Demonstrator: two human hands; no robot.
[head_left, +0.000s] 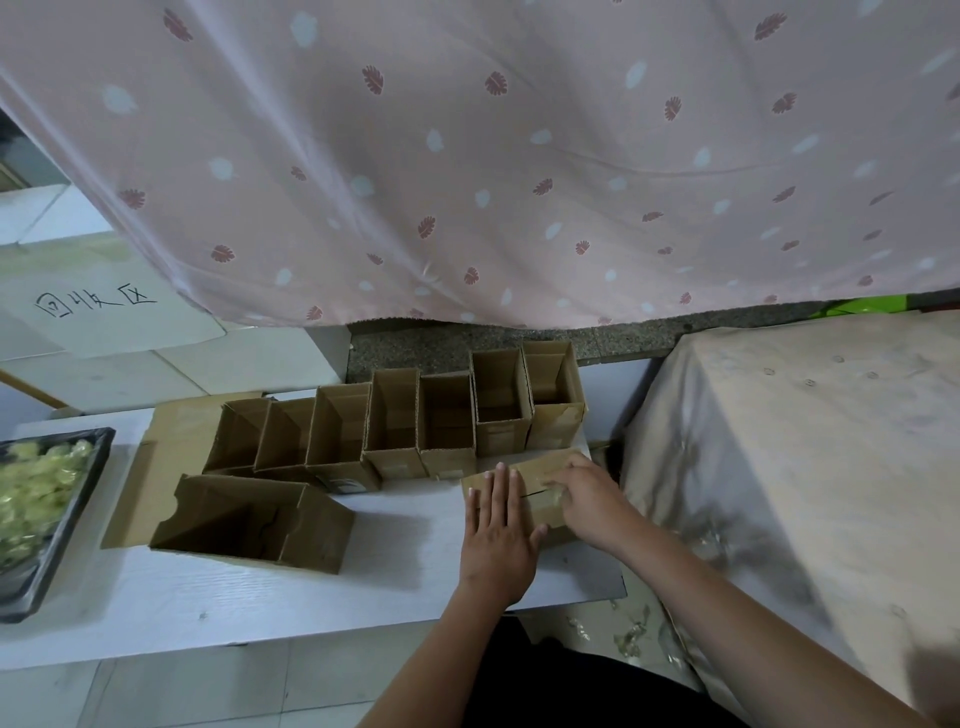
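A small cardboard box (540, 480) lies closed side up near the right end of the white table (218, 592). My left hand (496, 535) lies flat on its left half with straight fingers. My right hand (587, 499) rests on the box's right half, fingers bent onto a strip of clear tape (550, 493) across the seam. Whether it pinches the tape is not visible.
A row of several open cardboard boxes (395, 426) stands behind the hands. A larger open box (260, 519) lies on flat cardboard at left. A black tray of pale wrapped pieces (36, 499) sits at the far left. A cloth-covered block (810, 457) stands at right, a patterned curtain (493, 156) behind.
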